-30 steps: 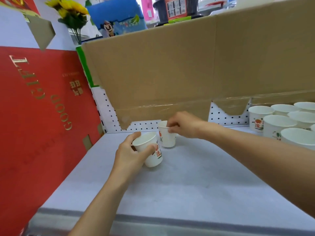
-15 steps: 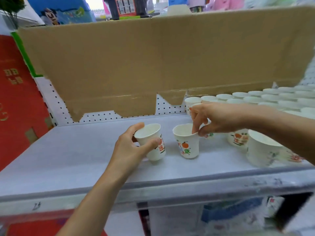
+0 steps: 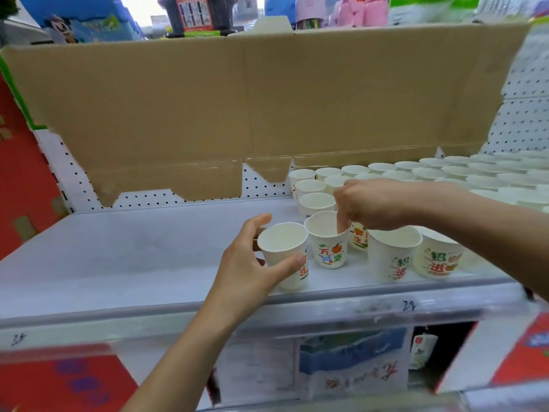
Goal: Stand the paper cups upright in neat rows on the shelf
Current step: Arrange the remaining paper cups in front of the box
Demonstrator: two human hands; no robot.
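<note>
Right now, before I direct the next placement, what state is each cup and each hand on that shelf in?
left hand: gripping the near cup.
near cup: upright at the front of the shelf, held.
right hand: pinching the orange-print cup's rim, one finger inside.
orange-print cup: upright on the shelf, rim pinched.
front-right cups: upright, untouched.
back cups: upright, in rows.

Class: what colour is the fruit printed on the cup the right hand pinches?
Orange, with a green leaf, on the cup; head view.
</note>
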